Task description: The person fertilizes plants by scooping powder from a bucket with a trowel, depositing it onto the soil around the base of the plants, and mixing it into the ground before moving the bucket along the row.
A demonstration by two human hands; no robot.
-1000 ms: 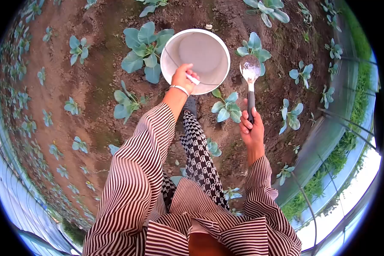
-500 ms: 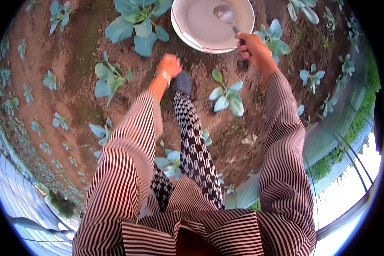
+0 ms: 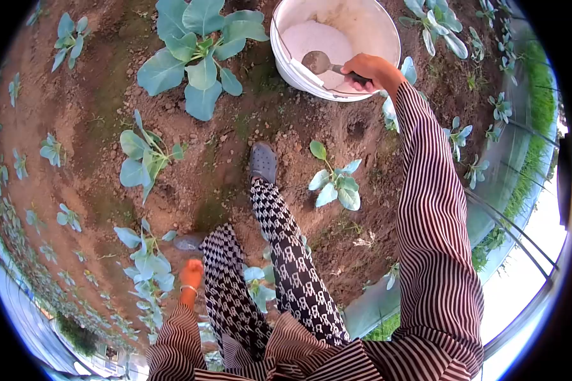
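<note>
My right hand point(image 3: 374, 73) is closed round the dark handle of a metal scoop point(image 3: 316, 61) with a rounded bowl. The scoop is held inside a white bucket point(image 3: 299, 77), over pale powder or fine granules point(image 3: 318, 38) at its bottom. Whether the scoop carries any of it I cannot tell. Low beside my left leg hangs my left hand point(image 3: 191, 274), its fingers curled and nothing visible in them. Leafy blue-green plants point(image 3: 147, 263) grow close to that hand. A large leafy plant point(image 3: 203, 54) stands just left of the bucket.
A small plant point(image 3: 337, 184) grows in front of my grey clog point(image 3: 263, 162). More seedlings stand in the brown soil point(image 3: 89, 152) on both sides. Pale sheeting point(image 3: 489, 216) and thin poles point(image 3: 508, 219) border the plot at right.
My left hand has dropped back from near the large plant to beside my left leg. The scoop has shifted and turned within the bucket, which shows lower and further right.
</note>
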